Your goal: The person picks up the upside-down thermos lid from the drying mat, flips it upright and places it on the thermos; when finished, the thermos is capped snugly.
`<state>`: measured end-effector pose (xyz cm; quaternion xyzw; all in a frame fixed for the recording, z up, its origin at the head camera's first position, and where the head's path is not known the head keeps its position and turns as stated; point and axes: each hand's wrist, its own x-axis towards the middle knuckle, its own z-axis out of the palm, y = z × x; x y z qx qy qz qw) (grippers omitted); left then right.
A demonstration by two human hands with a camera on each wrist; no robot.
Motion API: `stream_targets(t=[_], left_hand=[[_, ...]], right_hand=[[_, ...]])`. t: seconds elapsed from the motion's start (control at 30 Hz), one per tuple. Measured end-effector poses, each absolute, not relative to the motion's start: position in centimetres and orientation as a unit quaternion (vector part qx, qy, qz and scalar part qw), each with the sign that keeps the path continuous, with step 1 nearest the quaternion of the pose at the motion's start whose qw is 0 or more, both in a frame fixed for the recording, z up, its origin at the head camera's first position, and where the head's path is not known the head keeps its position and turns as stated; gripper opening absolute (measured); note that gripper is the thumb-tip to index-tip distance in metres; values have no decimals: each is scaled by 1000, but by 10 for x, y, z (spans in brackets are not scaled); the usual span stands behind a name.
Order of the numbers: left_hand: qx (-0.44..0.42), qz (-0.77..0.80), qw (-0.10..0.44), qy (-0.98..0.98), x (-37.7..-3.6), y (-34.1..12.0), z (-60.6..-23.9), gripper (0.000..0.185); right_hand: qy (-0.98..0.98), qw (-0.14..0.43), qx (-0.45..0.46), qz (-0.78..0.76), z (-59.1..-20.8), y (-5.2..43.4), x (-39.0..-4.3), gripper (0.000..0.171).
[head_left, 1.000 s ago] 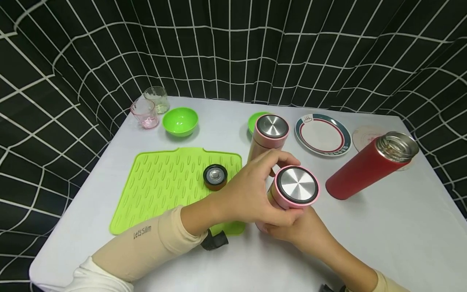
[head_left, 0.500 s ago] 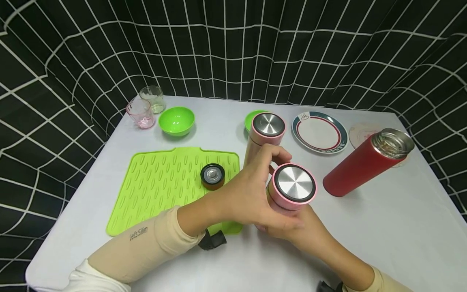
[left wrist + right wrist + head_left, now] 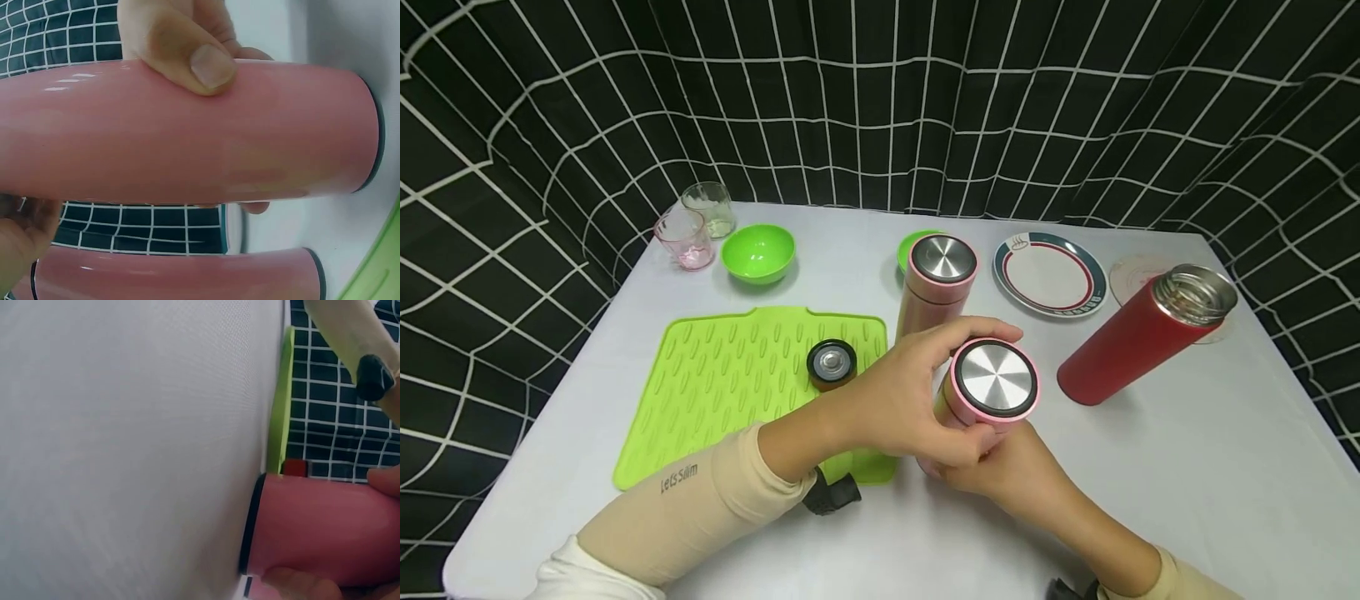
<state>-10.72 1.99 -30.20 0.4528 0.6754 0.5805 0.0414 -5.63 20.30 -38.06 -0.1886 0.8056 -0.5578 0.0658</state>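
From the head view, the pink flask [image 3: 983, 398] is being held upright near the tabletop's [image 3: 1225, 467] front edge, its cap clasped by the left hand [image 3: 910, 400], its body by the right hand [image 3: 1007, 475]. At the left wrist, a thumb is being pressed on the flask [image 3: 187, 131]. At the right wrist, fingers [image 3: 294, 582] are probably being wrapped around the base [image 3: 312, 528].

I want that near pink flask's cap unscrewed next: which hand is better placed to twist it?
Left, probably. The left hand curls round the cap end of the near pink flask, while the right hand grips its lower body and steadies it.
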Motion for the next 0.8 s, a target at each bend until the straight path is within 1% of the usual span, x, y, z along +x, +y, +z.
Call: stream_targets(t=[0.03,0.13,0.17,0.27,0.33,0.4,0.47,0.53,0.6,0.67,0.73,0.8], left_hand=[[448,584,50,675,-107,19,-302,76],[425,578,41,695,-107,18,-303,76],[422,576,34,699,-107,18,-303,75],[440,576,37,688,-111,17,-302,65],[458,573,46,678,-112,16,-300,68],[456,562,47,689,-111,16,-298,74],[439,550,32,710,-108,17,-298,75],[422,545,27,724,-106,18,-297,75],[420,554,39,718,-107,18,-297,70],[428,571,64,698,-108,17,-297,67],[435,574,74,689,-108,17,-296,73],[429,568,59,700,-106,18,-297,77]], right_hand=[[805,67,-194,-557,-381,202,-57,39],[806,74,-193,-555,-381,200,-58,44],[808,74,-190,-552,-380,200,-58,47],[808,69,-186,-555,-380,199,-59,49],[808,66,-189,-554,-380,199,-60,44],[802,67,-198,-559,-380,199,-60,40],[804,65,-196,-558,-379,199,-59,42],[809,62,-188,-554,-378,200,-59,48],[804,65,-190,-560,-377,199,-59,47],[804,66,-189,-560,-377,200,-59,47],[799,70,-197,-564,-377,200,-60,44],[797,67,-203,-565,-378,201,-61,44]])
